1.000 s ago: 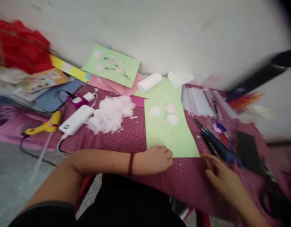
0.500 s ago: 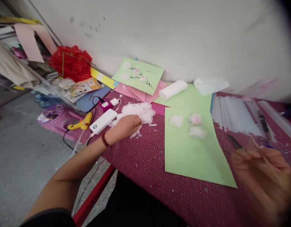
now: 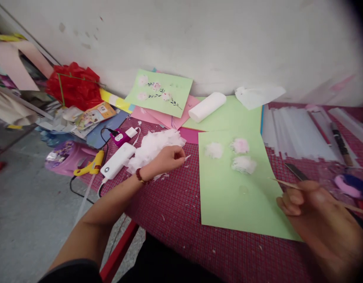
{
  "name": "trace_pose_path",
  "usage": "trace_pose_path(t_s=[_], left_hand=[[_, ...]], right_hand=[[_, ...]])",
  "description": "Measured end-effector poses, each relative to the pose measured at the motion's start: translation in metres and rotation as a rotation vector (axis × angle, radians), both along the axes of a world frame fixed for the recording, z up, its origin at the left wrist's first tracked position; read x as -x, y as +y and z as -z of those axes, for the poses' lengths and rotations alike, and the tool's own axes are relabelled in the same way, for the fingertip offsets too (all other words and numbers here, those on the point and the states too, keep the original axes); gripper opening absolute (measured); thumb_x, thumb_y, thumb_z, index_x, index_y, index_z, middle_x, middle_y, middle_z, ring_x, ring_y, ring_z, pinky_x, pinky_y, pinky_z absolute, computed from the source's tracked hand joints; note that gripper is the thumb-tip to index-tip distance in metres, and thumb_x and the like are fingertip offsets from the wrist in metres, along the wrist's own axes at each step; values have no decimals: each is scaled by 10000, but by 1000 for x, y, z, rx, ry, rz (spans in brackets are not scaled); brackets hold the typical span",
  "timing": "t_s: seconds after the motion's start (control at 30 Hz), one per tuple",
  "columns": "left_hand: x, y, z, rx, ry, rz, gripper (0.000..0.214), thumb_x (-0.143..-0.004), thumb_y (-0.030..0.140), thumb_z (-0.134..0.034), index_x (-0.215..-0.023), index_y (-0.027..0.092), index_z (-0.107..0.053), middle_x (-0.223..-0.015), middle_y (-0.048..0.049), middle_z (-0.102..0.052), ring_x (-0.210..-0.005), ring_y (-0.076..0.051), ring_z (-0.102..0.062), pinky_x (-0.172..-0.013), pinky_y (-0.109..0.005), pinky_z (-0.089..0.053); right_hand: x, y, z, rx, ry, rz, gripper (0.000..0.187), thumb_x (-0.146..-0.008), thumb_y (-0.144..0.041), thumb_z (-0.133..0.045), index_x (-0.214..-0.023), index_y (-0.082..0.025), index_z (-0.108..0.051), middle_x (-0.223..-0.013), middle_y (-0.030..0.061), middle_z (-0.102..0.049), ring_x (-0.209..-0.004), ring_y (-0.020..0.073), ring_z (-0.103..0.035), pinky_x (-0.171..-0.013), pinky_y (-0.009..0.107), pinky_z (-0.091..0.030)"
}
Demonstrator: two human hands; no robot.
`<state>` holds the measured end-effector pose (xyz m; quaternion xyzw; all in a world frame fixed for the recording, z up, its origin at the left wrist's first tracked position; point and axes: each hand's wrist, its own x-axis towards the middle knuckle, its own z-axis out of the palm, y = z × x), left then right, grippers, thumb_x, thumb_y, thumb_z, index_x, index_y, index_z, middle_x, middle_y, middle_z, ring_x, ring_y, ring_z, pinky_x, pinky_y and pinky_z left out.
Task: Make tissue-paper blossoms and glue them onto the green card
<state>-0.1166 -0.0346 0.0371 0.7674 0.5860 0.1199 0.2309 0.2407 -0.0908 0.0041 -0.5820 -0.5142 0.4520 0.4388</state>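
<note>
My left hand (image 3: 167, 159) rests at the edge of a heap of white tissue scraps (image 3: 153, 145), fingers pinched on a small white scrap. My right hand (image 3: 309, 208) is closed round a thin wooden stick (image 3: 283, 183) whose tip points left over a light green sheet (image 3: 228, 196). Three fluffy tufts, white and pink (image 3: 239, 145), are stuck on that sheet, with a small blob (image 3: 243, 190) below them.
A red checked cloth (image 3: 175, 208) covers the table. A white power bank (image 3: 117, 160), yellow glue gun (image 3: 88, 168), white roll (image 3: 207, 106), finished green card (image 3: 159, 92), clear strips (image 3: 293, 135) and a dark blade (image 3: 296, 171) lie around. The wall is close behind.
My left hand went from the sheet's near edge to the tissue heap and pinched a scrap. My right hand lifted a thin stick. The view swung left.
</note>
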Motion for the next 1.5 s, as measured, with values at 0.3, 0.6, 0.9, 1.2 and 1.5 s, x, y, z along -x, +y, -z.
trace_pose_path(t_s=[0.3,0.6,0.9,1.2,1.5], left_hand=[[-52,-37,-21,610,-969,-182,110,-694,226,-631,-723,135,-576,-635,42,-538,-527,-38,-415,-522,-191,-305],[-113,-64,-14,646,-1022,44,90,-707,228,-599,-701,141,-578,-584,49,-499,-529,-51,-411,-544,-215,-325],[-117,-71,-1,654,-1124,-4,75,-700,203,-582,-683,142,-544,-563,50,-478,-520,-54,-414,-549,-228,-324],[-120,-72,7,669,-1182,33,192,-678,174,-658,-839,155,-555,-772,31,-549,-737,-92,-502,-737,-263,-389],[-118,-74,14,639,-1116,2,159,-685,228,-656,-706,155,-516,-627,65,-466,-595,-64,-411,-614,-235,-323]], right_hand=[[42,-20,-12,21,355,-150,396,-834,-572,-522,-666,-214,-530,-932,92,-582,-935,243,-573,-783,388,-472],[72,-41,-16,80,359,-236,312,-728,-444,-704,-815,-217,-510,-569,-89,-325,-468,68,-224,-438,220,-194],[77,-41,-13,95,301,-229,265,-766,-384,-654,-715,-210,-461,-552,-87,-314,-471,66,-227,-440,215,-194],[76,-39,-20,33,-41,-185,216,-696,-348,-665,-653,-195,-518,-564,-51,-421,-505,81,-347,-472,222,-270],[76,-41,-22,41,-10,-199,200,-688,-322,-652,-633,-198,-505,-520,-68,-382,-478,72,-292,-457,224,-226]])
